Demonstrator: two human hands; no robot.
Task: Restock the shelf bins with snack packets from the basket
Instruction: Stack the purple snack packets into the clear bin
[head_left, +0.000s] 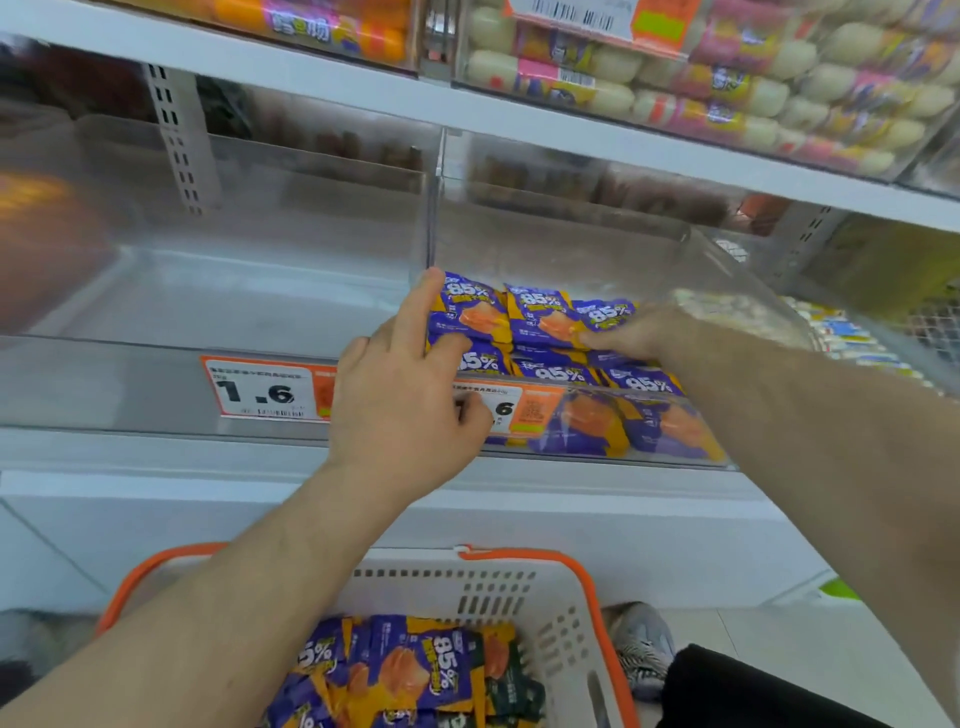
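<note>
Purple and orange snack packets (540, 317) lie stacked in a clear shelf bin (701, 249) at centre right. My left hand (405, 395) reaches over the bin's front wall, index finger and thumb on the leftmost top packet (467, 306), the other fingers curled. My right hand (634, 330) lies on the packets at the right of the stack, fingers flat and pressing down. A white basket (519, 587) with orange rim sits below, with several more of the same packets (415, 670) inside.
A clear bin (234, 270) to the left holds nothing visible; price tags (260, 389) hang on the bin fronts. The upper shelf (467, 109) carries bins of wrapped snacks. Another bin of pale packets (841, 332) stands at right. A shoe (644, 639) shows beside the basket.
</note>
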